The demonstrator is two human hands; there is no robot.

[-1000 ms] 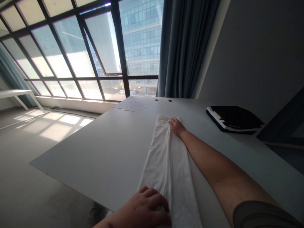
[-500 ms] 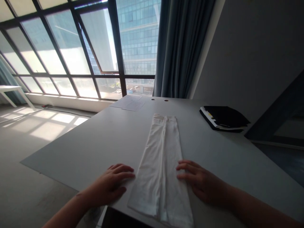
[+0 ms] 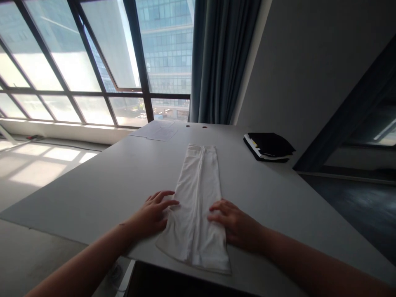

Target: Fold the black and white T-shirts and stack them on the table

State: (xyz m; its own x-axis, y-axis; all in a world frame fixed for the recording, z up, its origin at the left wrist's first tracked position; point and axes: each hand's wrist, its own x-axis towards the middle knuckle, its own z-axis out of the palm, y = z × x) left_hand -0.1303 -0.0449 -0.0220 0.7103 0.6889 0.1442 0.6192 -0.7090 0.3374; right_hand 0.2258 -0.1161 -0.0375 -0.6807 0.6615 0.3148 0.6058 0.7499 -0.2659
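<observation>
A long white garment (image 3: 195, 194), apparently folded trousers, lies lengthwise on the table, with a raised seam down its middle. My left hand (image 3: 156, 212) is at its left edge, fingers over the cloth and thumb low at the side, and the fabric puckers there. On the opposite edge, my right hand (image 3: 236, 222) curls its fingers over the cloth; its thumb is mostly hidden. The near hem lies close to the table's front edge, below both hands.
The pale table (image 3: 123, 177) carries sheets of paper (image 3: 161, 133) at the far left and a black folder-like stack (image 3: 269, 145) at the right. A blue curtain (image 3: 221, 62) and tilted windows (image 3: 105, 49) stand beyond it.
My hands have come in onto the garment's edges from beside it, and the cloth now bunches at the left. The view has swung slightly right.
</observation>
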